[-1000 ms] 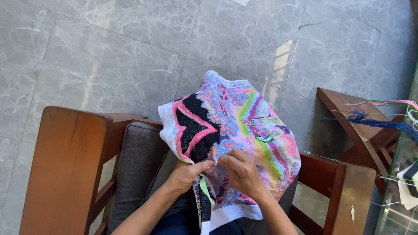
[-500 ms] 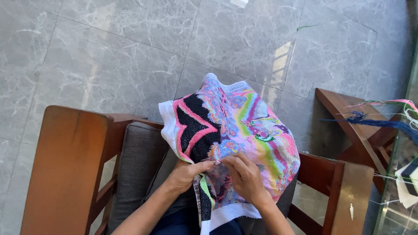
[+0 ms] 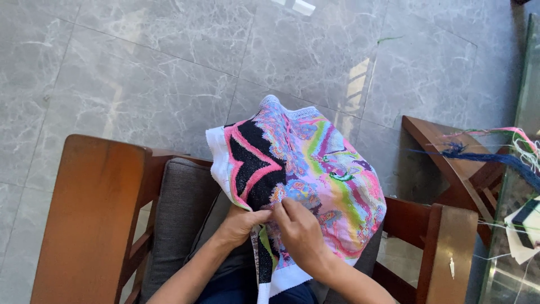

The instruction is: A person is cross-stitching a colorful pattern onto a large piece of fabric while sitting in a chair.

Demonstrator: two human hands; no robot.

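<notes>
A multicoloured embroidered cloth (image 3: 315, 163) with pink, black, green and lilac patches and a white border lies bunched over my lap. My left hand (image 3: 243, 222) grips its lower left edge from beneath. My right hand (image 3: 301, 231) rests on top of the cloth beside the left, fingers pinched together at the fabric near its black and pink part. Whether a needle is between the fingers cannot be seen.
I sit on a wooden chair with a grey cushion (image 3: 180, 208) and broad wooden armrests (image 3: 93, 219). A second wooden armrest (image 3: 450, 253) is at the right. Loose coloured threads (image 3: 495, 155) hang over a glass table edge (image 3: 517, 225). Grey marble floor (image 3: 169, 67) lies ahead.
My right hand has shifted slightly to the left on the cloth, closer to my left hand. The cloth stays in place.
</notes>
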